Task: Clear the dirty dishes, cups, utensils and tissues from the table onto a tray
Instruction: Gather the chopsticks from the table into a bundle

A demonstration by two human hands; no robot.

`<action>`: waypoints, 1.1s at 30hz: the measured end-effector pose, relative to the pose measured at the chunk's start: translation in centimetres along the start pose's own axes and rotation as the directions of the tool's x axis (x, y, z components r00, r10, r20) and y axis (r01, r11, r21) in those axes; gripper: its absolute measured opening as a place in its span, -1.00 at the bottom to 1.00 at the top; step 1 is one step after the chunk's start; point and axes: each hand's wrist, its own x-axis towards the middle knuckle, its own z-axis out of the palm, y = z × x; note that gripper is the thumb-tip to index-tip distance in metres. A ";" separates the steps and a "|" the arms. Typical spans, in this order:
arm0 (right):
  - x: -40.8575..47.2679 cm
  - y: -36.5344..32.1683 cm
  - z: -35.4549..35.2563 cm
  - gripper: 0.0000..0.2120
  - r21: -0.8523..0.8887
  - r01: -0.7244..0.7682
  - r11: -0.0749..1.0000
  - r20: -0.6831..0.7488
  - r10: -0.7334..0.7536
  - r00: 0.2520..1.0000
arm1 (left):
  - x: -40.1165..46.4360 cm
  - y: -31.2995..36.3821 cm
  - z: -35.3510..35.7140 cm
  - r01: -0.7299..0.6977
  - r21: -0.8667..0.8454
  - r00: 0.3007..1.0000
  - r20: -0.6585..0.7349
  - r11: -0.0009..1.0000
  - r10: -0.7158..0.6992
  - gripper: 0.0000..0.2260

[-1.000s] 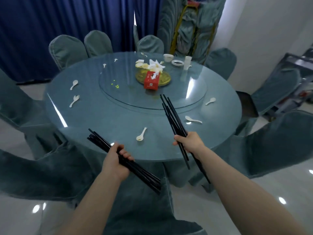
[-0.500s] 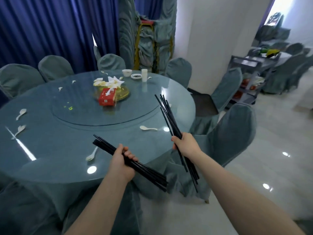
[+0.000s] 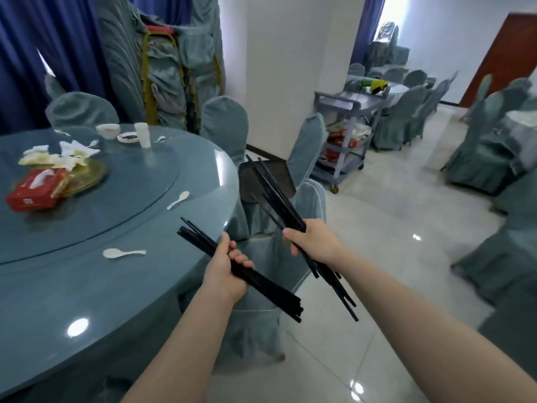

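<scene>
The round table [image 3: 87, 286] fills your 9 o'clock side; its curved rim runs from 12 o'clock down past your left forearm. On its glass top lie a red tissue box [image 3: 35, 190] touching a gold plate [image 3: 87, 174] heaped with crumpled tissues [image 3: 58, 155], a near white spoon [image 3: 122, 253] and a second spoon [image 3: 178, 200] at the turntable's edge. A bowl [image 3: 108, 130], small dish [image 3: 128, 138] and white cup [image 3: 143, 135] stand at the far rim, toward 11 o'clock.

Your left hand [image 3: 225, 273] is wrapped around a left bundle of black chopsticks [image 3: 261, 282], just off the table rim above a covered chair [image 3: 261, 315]. Your right hand [image 3: 316, 244] is clamped on a right bundle of black chopsticks [image 3: 276, 196], its tips fanning toward 11 o'clock over a dark tray [image 3: 266, 181] that rests between table and chair.

Open tiled floor [image 3: 392, 228] spreads from 1 to 5 o'clock. A grey service cart [image 3: 348, 135] stands at 1 o'clock beside the white pillar [image 3: 279, 68]; more covered chairs border the floor at 3 o'clock.

Compared with half a second ago, your view has swung right: the table sits farther left, the cart nearer centre, and both grips are unchanged.
</scene>
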 end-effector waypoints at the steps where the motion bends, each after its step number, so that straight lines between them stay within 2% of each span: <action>1: 0.5 0.7 -1.1 -0.63 -0.023 0.001 1.000 0.001 -0.001 1.000 | 0.7 -0.9 1.3 0.007 0.019 1.000 -0.003 1.000 -0.007 -0.69; 7: 4.6 4.4 -7.2 -0.65 -0.044 -0.027 0.999 -0.010 0.027 1.000 | 6.9 -5.4 9.8 0.032 0.122 0.999 -0.012 0.992 -0.031 -0.76; 16: 15.2 9.5 -17.2 -0.66 -0.170 -0.069 0.983 -0.016 0.067 0.998 | 19.7 -12.2 24.5 0.147 0.110 0.979 0.122 0.983 -0.160 -0.66; 21: 21.0 13.7 -21.8 -0.67 -0.197 -0.113 0.974 -0.022 0.110 0.994 | 25.5 -14.8 30.2 0.138 0.177 0.982 0.101 0.974 -0.158 -0.67; 23: 23.5 15.7 -23.4 -0.65 -0.224 -0.111 0.968 0.005 0.115 0.993 | 27.7 -16.1 32.5 0.136 0.206 0.983 0.093 0.969 -0.158 -0.67; 27: 30.0 19.6 -27.2 -0.71 -0.264 -0.084 0.961 0.103 0.115 0.988 | 32.9 -19.0 37.1 0.146 0.144 0.986 0.057 0.979 -0.156 -0.66; 30: 35.5 22.4 -30.1 -0.68 -0.310 -0.029 0.950 0.205 0.097 0.974 | 37.1 -20.5 40.3 0.141 0.138 0.986 0.073 0.980 -0.152 -0.56; 33: 41.1 24.2 -32.5 -0.66 -0.377 0.051 0.925 0.325 0.080 0.942 | 41.3 -21.5 43.3 0.069 -0.012 0.995 0.069 0.998 -0.068 -0.53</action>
